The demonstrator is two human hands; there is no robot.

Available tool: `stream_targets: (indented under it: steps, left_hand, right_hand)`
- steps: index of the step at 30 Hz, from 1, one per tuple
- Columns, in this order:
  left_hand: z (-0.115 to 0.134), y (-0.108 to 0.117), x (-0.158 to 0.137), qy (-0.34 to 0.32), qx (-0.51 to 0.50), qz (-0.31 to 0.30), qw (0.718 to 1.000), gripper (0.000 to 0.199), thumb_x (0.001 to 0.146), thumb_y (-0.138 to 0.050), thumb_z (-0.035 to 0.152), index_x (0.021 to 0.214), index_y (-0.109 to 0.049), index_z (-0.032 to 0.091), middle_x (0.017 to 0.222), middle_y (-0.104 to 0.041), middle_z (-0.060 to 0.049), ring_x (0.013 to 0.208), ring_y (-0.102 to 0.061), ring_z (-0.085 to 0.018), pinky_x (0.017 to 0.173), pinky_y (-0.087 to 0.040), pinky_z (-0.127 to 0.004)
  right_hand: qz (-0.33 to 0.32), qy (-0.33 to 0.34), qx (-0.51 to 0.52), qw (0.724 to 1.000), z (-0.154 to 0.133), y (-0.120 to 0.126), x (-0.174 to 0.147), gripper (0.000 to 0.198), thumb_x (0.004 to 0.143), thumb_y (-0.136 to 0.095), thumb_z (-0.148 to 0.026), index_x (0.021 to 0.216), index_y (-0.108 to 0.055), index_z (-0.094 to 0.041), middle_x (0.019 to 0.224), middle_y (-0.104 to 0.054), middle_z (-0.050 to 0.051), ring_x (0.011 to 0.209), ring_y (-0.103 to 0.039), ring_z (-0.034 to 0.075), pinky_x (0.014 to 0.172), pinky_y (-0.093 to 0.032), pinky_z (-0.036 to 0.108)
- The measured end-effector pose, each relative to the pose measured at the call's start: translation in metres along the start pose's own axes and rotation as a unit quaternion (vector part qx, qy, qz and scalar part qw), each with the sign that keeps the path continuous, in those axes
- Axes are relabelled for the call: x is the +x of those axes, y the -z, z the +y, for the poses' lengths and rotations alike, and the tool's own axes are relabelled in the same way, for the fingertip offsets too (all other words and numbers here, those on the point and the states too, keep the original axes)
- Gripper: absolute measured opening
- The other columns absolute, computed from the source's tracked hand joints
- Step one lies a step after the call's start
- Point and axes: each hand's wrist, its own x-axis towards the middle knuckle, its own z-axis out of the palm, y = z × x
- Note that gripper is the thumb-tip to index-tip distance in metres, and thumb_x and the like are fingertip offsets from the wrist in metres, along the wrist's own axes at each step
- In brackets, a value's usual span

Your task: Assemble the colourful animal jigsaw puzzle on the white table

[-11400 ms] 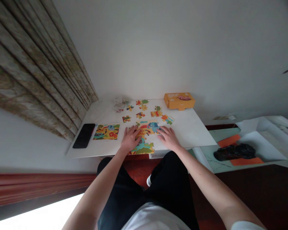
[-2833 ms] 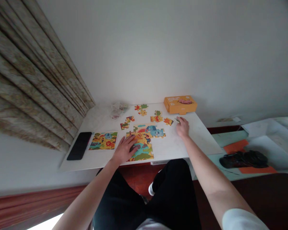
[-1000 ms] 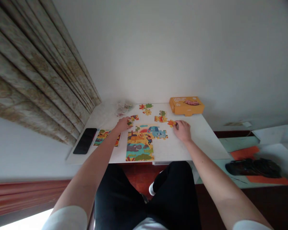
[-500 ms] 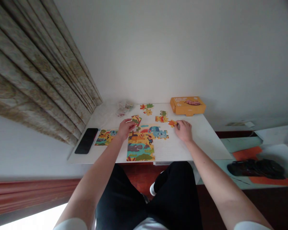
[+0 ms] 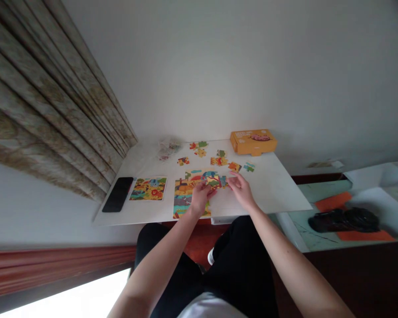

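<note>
My left hand (image 5: 201, 195) is closed on a puzzle piece (image 5: 214, 181) with a tree on it, held over the upper right part of the joined animal puzzle (image 5: 181, 199). Part of that puzzle is hidden under the hand. Just to the right, my right hand (image 5: 241, 189) has its fingers apart, with the fingertips close to the puzzle's right edge. Behind it lie an orange piece (image 5: 235, 167) and a green-blue piece (image 5: 249, 167). A small picture card (image 5: 147, 189) of the same animal scene lies to the left.
A black phone (image 5: 117, 194) lies at the table's left edge. Toward the wall are a crumpled clear plastic bag (image 5: 168, 148), several loose puzzle pieces (image 5: 219, 160) and a yellow-orange box (image 5: 254, 141). A dark object (image 5: 344, 220) lies on a lower surface at right.
My left hand has carried the tree piece right and toward me, over the puzzle. My right hand has left the orange piece and come nearer. A green-blue piece now shows at right.
</note>
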Motion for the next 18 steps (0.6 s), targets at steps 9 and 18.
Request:
stream_targets:
  steps: [9, 18]
  left_hand:
    - [-0.026, -0.023, -0.007, -0.027, 0.095, -0.037, 0.994, 0.023, 0.087, -0.077, 0.02, 0.11, -0.072, 0.018, 0.099, -0.077, -0.007, 0.091, -0.076, -0.02, 0.098, -0.062, -0.042]
    - [-0.006, -0.027, 0.007, -0.329, 0.709, -0.064, 0.62, 0.034, 0.097, -0.06, 0.02, 0.13, -0.067, 0.021, 0.145, -0.061, -0.016, 0.139, -0.055, -0.033, 0.123, -0.038, -0.055]
  right_hand:
    - [-0.052, 0.004, -0.013, 0.999, 0.002, 0.009, -0.011, 0.052, 0.086, -0.072, -0.061, 0.124, -0.068, -0.025, 0.085, -0.073, 0.003, 0.08, -0.071, 0.023, 0.074, -0.059, 0.036]
    - [0.031, -0.009, 0.0, 0.999, 0.031, 0.022, 0.054, 0.052, 0.076, -0.079, -0.058, 0.113, -0.069, -0.023, 0.088, -0.078, 0.006, 0.081, -0.075, 0.025, 0.079, -0.062, 0.042]
